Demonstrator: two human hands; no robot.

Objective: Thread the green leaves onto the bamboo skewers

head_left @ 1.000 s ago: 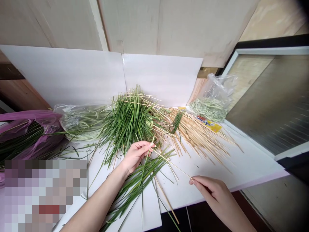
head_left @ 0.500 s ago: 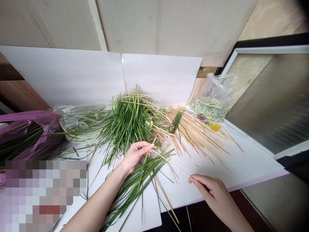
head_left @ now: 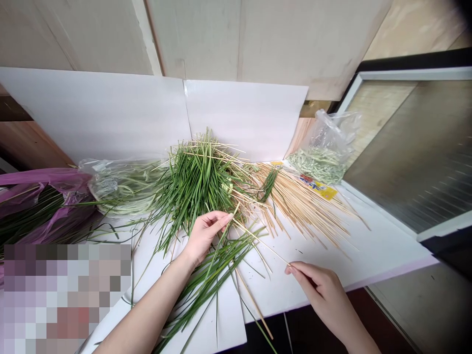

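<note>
My left hand pinches a garlic chive between thumb and fingers, its pale end sticking up past them. My right hand is closed on one end of a thin bamboo skewer. The skewer's other end meets the chive at my left fingertips; whether it pierces the stalk is too small to tell. Loose garlic chives lie under my left hand and forearm. Just behind it rises a heap of skewered chives. Many bare skewers are fanned out to the right.
A clear bag of pale green strands stands at the back right, near a yellow wrapper. Another clear bag and a purple bag of greens lie left. White boards back the table.
Both hands have shifted very slightly left and up with the chive and the skewer. Their grips look the same.
</note>
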